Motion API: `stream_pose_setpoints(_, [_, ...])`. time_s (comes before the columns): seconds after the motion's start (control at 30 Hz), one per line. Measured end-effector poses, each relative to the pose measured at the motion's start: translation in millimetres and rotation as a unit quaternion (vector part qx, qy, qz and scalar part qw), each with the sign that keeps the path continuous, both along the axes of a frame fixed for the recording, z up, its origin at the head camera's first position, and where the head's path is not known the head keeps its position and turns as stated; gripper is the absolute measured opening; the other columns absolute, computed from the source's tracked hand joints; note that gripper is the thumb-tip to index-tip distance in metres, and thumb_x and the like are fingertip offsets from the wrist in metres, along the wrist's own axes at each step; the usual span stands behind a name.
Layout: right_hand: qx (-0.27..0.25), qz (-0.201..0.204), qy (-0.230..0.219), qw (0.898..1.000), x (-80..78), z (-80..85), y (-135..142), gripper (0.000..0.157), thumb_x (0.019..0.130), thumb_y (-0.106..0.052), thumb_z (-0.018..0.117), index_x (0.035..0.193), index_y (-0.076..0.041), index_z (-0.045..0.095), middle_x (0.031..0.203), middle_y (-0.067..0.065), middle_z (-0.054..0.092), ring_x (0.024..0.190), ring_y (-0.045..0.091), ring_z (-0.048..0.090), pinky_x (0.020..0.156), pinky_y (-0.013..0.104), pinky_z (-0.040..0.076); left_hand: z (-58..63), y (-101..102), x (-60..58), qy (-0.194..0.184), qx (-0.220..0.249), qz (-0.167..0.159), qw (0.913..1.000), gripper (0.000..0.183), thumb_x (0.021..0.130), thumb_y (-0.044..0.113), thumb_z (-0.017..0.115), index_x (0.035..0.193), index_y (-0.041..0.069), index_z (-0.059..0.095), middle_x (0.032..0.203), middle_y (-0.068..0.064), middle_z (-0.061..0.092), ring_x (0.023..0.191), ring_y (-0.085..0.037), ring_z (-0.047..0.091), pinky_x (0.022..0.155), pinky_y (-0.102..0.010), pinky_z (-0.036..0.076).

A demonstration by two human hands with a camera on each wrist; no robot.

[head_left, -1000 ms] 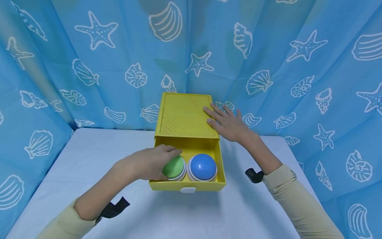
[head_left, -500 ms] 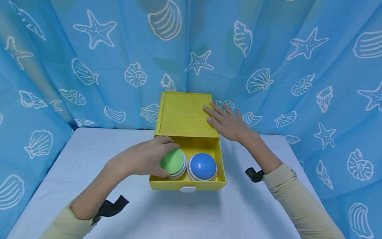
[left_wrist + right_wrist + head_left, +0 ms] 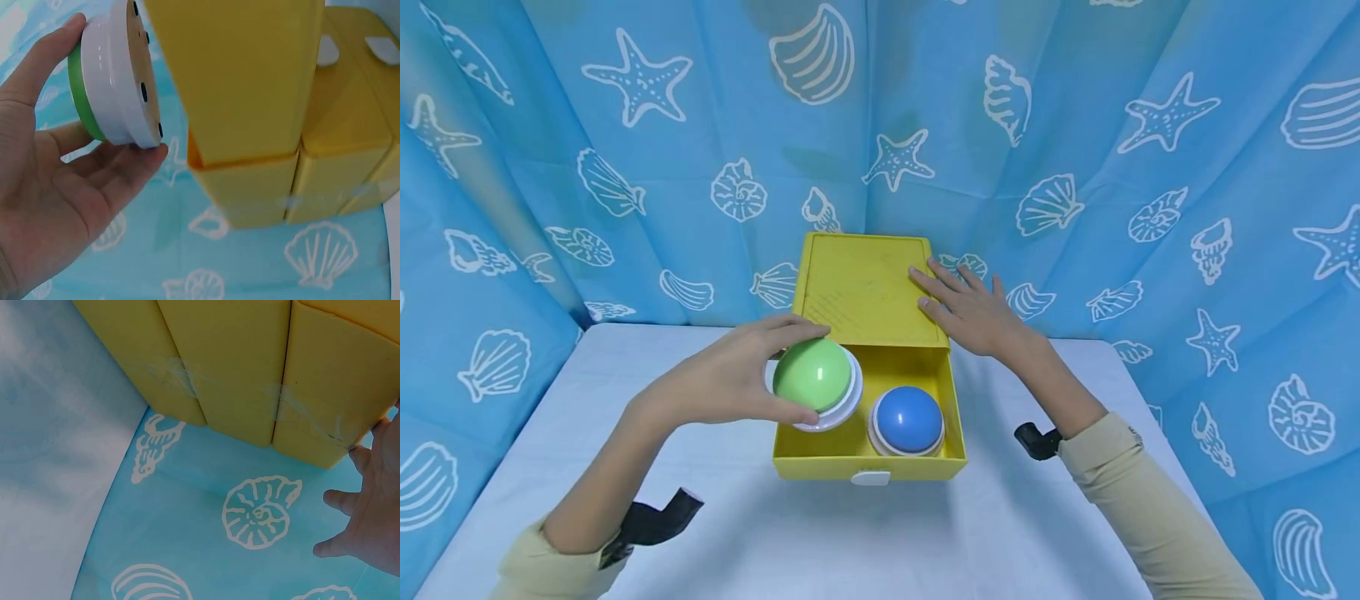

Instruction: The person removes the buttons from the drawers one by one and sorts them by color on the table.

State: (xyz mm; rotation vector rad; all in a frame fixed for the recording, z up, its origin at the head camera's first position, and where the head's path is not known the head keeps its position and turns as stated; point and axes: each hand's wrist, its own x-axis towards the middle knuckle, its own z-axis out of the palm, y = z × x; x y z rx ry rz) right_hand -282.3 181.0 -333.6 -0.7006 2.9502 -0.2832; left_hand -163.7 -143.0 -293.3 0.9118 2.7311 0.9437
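My left hand (image 3: pixel 722 375) grips a round push button (image 3: pixel 812 375) with a green dome and white base, thumb on one side and fingers on the other. It is lifted and tilted over the left side of a pulled-out yellow drawer (image 3: pixel 871 469). In the left wrist view, the button (image 3: pixel 109 75) shows a tan underside with several dark spots. A matching blue-domed button (image 3: pixel 910 419) sits in the drawer's right half. My right hand (image 3: pixel 973 317) rests with spread fingers on the right edge of the yellow cabinet's top (image 3: pixel 872 287).
The drawer has a white pull tab (image 3: pixel 871 478) at its front. More shut yellow drawers (image 3: pixel 344 94) stand below it in the left wrist view. A white-covered table (image 3: pixel 647 400) lies underneath. Behind hangs a blue curtain (image 3: pixel 947 83) printed with shells and starfish.
My left hand has raised the green button out of the drawer, moving it up and to the left. The blue button, the drawer and my right hand have stayed put.
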Motion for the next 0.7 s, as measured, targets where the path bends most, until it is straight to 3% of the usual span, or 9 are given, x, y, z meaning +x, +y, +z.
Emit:
stream_pose_setpoints(0.23, [0.009,0.002,0.003,1.000,1.3,2.8,0.7,0.062,0.104,-0.060,0.017,0.161,-0.035,0.012,0.167,-0.001,0.004,0.149,0.045,0.002,0.110,0.074,-0.006,-0.4,-30.0,-2.1,0.023,0.036,0.045,0.9981,0.075,0.072,0.040,0.090,0.133,0.008,0.060,0.130,-0.009,0.056,0.107,-0.027,0.057,0.081,-0.040,0.059])
stream_pose_setpoints(0.4, [0.013,0.003,0.003,1.000,1.9,3.9,0.4,0.062,0.105,-0.060,0.017,0.161,-0.034,0.012,0.167,-0.001,0.003,0.149,0.045,0.001,0.110,0.073,-0.007,-12.6,-52.2,-8.3,0.026,0.046,0.068,0.9963,0.073,0.075,0.035,0.089,0.133,0.004,0.059,0.128,-0.011,0.057,0.109,-0.028,0.054,0.082,-0.045,0.058])
stream_pose_setpoints(0.7, [0.023,0.001,0.001,1.000,4.5,6.4,-1.5,0.063,0.104,-0.061,0.018,0.161,-0.035,0.012,0.167,-0.002,0.004,0.149,0.042,0.000,0.110,0.073,-0.008,-31.8,-78.9,-17.6,0.010,0.023,0.121,0.9924,0.078,0.078,0.032,0.086,0.139,-0.003,0.052,0.136,-0.023,0.050,0.112,-0.037,0.052,0.082,-0.050,0.058])
